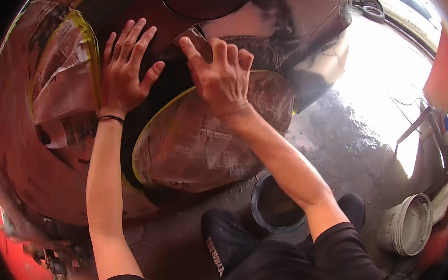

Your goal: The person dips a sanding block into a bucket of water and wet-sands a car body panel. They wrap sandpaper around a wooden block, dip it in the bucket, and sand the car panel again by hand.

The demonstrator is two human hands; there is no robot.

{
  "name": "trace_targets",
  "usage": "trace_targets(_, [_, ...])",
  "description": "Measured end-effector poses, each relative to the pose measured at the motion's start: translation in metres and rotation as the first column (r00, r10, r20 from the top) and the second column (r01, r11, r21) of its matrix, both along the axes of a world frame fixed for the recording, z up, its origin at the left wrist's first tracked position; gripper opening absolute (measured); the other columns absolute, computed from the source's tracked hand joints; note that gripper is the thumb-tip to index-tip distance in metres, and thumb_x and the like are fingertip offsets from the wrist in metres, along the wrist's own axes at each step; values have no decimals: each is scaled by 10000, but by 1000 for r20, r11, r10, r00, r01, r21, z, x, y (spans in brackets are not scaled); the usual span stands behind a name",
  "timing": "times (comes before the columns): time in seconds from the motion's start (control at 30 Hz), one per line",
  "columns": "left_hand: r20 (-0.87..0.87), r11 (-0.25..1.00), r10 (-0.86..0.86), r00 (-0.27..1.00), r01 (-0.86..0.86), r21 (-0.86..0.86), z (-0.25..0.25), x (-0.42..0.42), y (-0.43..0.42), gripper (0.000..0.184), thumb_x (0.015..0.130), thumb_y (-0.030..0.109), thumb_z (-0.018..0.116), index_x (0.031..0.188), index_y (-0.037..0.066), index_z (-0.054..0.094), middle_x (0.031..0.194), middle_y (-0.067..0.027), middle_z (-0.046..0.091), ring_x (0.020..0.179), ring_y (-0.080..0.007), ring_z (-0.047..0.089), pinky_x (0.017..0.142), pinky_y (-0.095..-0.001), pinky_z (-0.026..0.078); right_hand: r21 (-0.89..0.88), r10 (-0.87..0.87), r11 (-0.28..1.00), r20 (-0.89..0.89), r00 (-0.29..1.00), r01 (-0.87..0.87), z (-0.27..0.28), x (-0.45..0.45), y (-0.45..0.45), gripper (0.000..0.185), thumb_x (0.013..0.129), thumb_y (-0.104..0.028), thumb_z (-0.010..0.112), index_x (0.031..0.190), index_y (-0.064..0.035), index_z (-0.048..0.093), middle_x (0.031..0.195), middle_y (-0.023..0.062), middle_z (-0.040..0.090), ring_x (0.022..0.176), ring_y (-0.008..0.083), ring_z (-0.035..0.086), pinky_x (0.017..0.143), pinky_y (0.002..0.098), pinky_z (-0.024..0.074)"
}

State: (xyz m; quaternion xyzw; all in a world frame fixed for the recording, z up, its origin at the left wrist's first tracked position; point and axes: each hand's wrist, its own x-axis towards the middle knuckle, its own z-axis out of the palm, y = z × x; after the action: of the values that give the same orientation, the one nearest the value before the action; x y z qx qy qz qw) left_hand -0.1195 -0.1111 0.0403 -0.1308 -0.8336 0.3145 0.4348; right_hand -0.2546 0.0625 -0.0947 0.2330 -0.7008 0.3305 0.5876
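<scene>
My left hand (125, 74) lies flat on a dark car body panel (167, 70), fingers spread, holding nothing. To its right, my right hand (221, 76) presses a small dark piece of sandpaper (197, 43) against the panel. Its index finger is stretched along the sheet and the other fingers are curled. Below my right hand is an oval headlight covered with masking paper (192, 143) and edged in yellow tape. More newspaper masking (64, 74) with yellow tape covers an area left of my left hand.
A dark bucket (259, 211) stands on the wet floor (329, 125) by my legs. A whitish bucket (410, 225) is at lower right, near leaning panels and clutter. Outside, at upper right, are a light-coloured car (398, 4) and a loose tyre (373, 14).
</scene>
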Motion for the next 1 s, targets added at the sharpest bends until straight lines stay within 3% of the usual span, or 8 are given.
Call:
trace_targets(0.07, [4,1000,-10,1000,10,-1,-2,1,-3,651,1065,515,622,1627,206,512,1703,-61,479,1611,-282,390,1338,-521,236,23,-46,999,-95,994,48,0,-23,12,464,1060,-312,635,1522,-343,650,1195,45,633,1092,266,598,938,490,415])
trace_targets(0.17, [-11,1000,-1,1000,1,8,-8,-3,-5,649,1062,516,626,1625,214,514,1703,-58,479,1612,-283,390,1338,-519,234,-245,2,969,69,998,15,12,-76,39,495,1023,-257,633,1507,-361,652,1080,78,589,1017,259,585,913,478,413])
trace_targets(0.27, [-12,1000,10,1000,-10,-3,-11,-6,-8,639,1074,519,604,1624,204,519,1705,-60,479,1614,-286,389,1338,-517,238,-259,-72,960,128,989,103,16,-52,-3,478,1004,-251,674,1466,-373,686,1072,52,584,1027,248,581,925,481,409])
trace_targets(0.37, [-9,999,33,999,-33,-36,-10,-5,-9,636,1095,525,560,1622,171,524,1707,-70,482,1617,-294,387,1335,-516,248,-88,116,989,-11,993,-117,4,-9,-22,412,1019,-315,682,1425,-372,716,1120,55,610,1082,267,583,929,496,407])
trace_targets(0.6, [-26,1000,25,999,-26,-15,-12,-5,-9,620,1097,507,565,1613,166,530,1688,-60,509,1601,-283,416,1325,-508,283,-193,-76,975,168,983,109,22,-101,35,474,1021,-393,729,1493,-400,682,1143,26,629,1142,256,617,1026,492,411])
trace_targets(0.73, [-24,999,38,999,-38,5,-11,-2,-8,608,1100,490,562,1616,171,524,1693,-36,505,1607,-261,409,1327,-505,280,-140,62,989,100,993,-48,-18,-66,33,488,983,-334,763,1466,-353,700,1211,72,632,1153,289,606,1039,518,398])
trace_targets(0.83, [-74,996,45,996,-51,-72,-8,0,-8,576,1102,471,568,1574,142,572,1631,-101,569,1535,-298,506,1273,-479,379,-90,60,994,61,996,-55,13,-96,46,510,986,-329,762,1490,-340,683,1219,83,636,1163,316,613,1035,527,433])
trace_targets(1.0, [-61,996,87,994,-85,34,-9,6,6,631,1025,470,660,1528,93,599,1596,-137,592,1538,-326,498,1305,-523,328,-45,48,998,-68,997,-51,-8,-122,51,531,991,-319,764,1513,-318,665,1205,110,642,1188,323,630,989,517,490])
